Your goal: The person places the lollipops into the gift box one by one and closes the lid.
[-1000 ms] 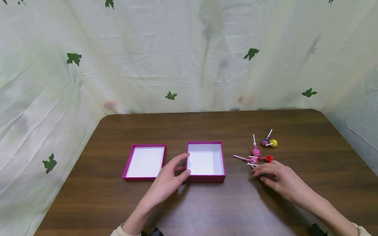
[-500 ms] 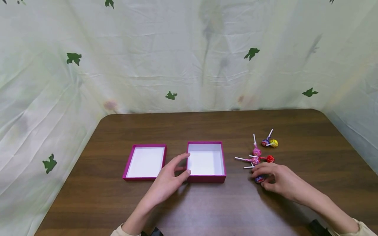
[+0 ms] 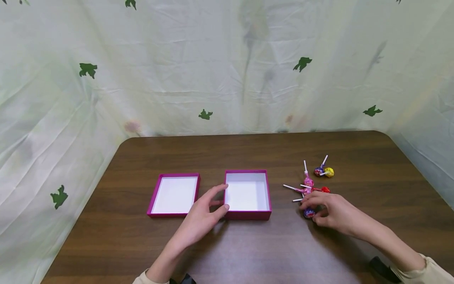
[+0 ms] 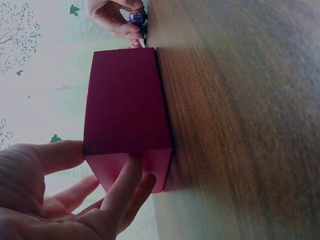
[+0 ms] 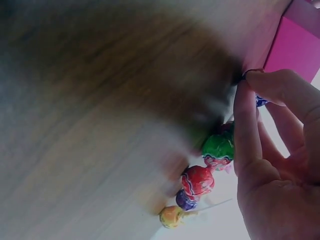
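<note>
My left hand (image 3: 203, 217) rests against the left wall of a magenta box (image 3: 248, 215) with a white inside; no lollipops show in it. In the left wrist view the fingers (image 4: 122, 187) press that wall without wrapping round it. At the right, my right hand (image 3: 335, 213) pinches a blue-purple wrapped lollipop (image 3: 309, 213) between thumb and fingers, low over the table. Beside it lie pink lollipops (image 3: 307, 182), a red one (image 3: 325, 190) and, seen in the right wrist view, a green one (image 5: 218, 146). Part of the pile is hidden by the hand.
A shallow magenta lid (image 3: 173, 215), white side up, lies left of the box. Behind the pile sit a purple lollipop (image 3: 319, 171) and a yellow one (image 3: 329, 172). A pale curtain (image 3: 170, 79) with leaf shapes hangs behind the brown wooden table (image 3: 248, 252).
My right hand has shifted slightly left, and the blue-purple lollipop, mostly hidden earlier, now shows between its fingers. The lollipop sticks nearby have moved a little. My left hand and the box stay put.
</note>
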`<state>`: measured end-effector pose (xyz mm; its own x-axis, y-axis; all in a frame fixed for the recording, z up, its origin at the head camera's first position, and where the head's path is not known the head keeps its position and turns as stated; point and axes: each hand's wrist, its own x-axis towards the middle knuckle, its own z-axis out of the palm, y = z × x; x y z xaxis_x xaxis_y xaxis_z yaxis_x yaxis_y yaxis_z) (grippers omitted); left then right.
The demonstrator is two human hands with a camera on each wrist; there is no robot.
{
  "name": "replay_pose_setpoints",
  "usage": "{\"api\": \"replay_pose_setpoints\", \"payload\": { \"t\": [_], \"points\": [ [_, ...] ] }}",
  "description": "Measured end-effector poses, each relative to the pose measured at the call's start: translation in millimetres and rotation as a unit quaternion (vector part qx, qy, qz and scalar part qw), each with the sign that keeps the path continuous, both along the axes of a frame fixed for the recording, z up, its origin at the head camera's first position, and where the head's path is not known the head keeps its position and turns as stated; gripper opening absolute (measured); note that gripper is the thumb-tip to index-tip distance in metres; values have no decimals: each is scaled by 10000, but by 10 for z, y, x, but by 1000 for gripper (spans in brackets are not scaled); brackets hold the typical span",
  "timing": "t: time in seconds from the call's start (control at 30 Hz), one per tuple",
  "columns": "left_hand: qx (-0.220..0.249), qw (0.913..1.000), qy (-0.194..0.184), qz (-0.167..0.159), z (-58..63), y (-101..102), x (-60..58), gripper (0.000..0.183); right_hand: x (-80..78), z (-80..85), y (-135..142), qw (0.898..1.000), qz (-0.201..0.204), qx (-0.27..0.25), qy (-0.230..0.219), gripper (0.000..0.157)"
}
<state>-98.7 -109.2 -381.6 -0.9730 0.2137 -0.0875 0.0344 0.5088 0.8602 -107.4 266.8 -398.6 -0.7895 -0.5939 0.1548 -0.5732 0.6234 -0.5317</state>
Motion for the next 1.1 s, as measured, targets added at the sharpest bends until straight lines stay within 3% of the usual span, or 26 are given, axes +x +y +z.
{"api": "replay_pose_setpoints", "payload": {
  "t": [0.47,0.7,1.1],
  "points": [
    [111,9999,-68,25,12,-6,18,52,-81,-44,19,9976,159,-428,-526,46],
    [134,9998,-125,41,5,-2,2,52,-162,-93,-14,9952,376,-719,-556,38],
    [175,9997,-150,-14,-2,-4,2,52,-229,-109,-70,9979,364,-290,455,38]
  ]
}}
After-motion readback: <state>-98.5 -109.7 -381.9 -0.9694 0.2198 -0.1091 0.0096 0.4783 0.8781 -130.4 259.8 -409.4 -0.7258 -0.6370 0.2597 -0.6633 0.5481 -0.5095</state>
